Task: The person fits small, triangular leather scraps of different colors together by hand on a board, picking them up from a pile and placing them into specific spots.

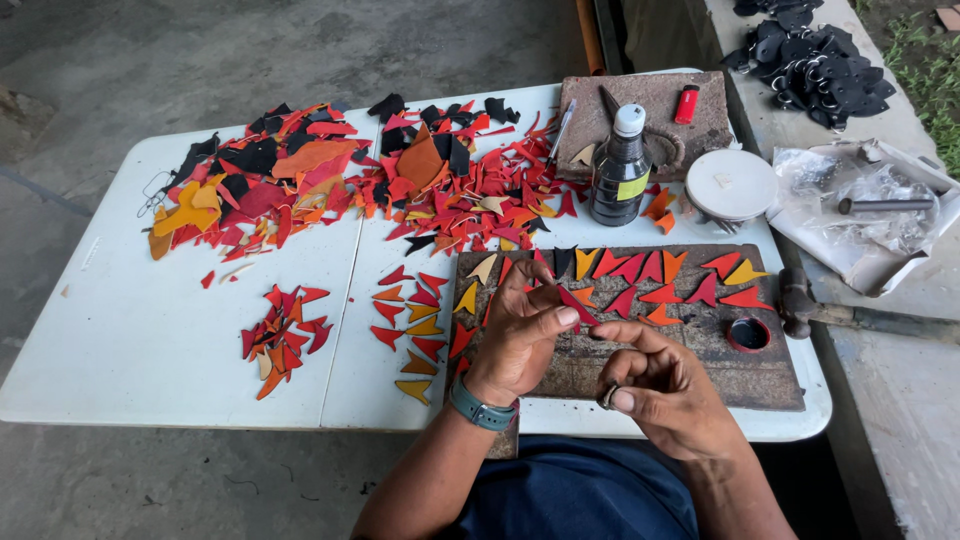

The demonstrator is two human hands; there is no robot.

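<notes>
Left hand [520, 335]: raised over the table, fingers curled, thumb pressed against the forefinger in a pinch.
Right hand [665, 385]: held just beside it, fingers bent inward.

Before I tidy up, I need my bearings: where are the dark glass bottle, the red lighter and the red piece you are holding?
dark glass bottle [620, 180], head view, on its body.
red lighter [686, 104], head view, on its middle.
red piece [578, 305], head view, on the part showing beyond the left hand [520, 335] thumb.
</notes>
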